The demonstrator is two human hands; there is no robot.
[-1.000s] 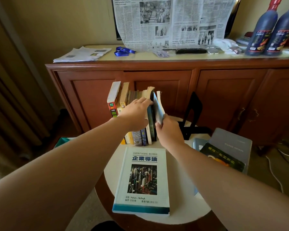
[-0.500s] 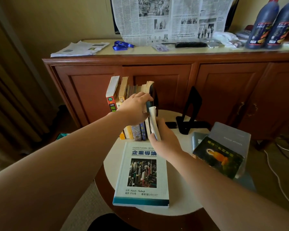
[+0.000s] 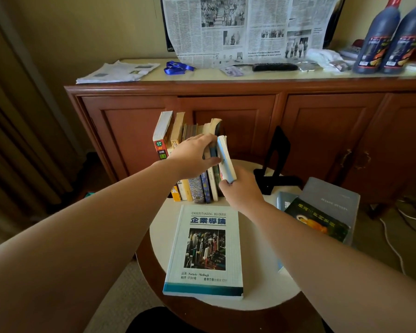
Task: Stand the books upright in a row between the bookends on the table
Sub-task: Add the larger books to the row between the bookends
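Note:
Several books stand upright in a row [image 3: 178, 140] at the far left of the round white table [image 3: 262, 284]. My left hand [image 3: 192, 157] presses against the right end of that row, fingers spread over the spines. A thin pale-blue book [image 3: 226, 159], tilted, leans against the row's right end, with my right hand [image 3: 243, 188] gripping its lower edge. A black bookend [image 3: 276, 159] stands to the right, apart from the row. The left bookend is hidden. A large "Understanding Business" book [image 3: 207, 251] lies flat in front. A green book [image 3: 317, 219] lies on a grey book [image 3: 334, 198] at the right.
A wooden sideboard [image 3: 250, 111] stands right behind the table, carrying newspapers [image 3: 245, 27], a blue ribbon [image 3: 175, 67], a remote [image 3: 274, 66] and two dark bottles [image 3: 392, 37]. A curtain [image 3: 22, 140] hangs at the left. White cables [image 3: 394, 246] run over the floor at the right.
My right hand has set the thin book's lower end down by the row and swung it more upright against it. My left hand has stayed on the row.

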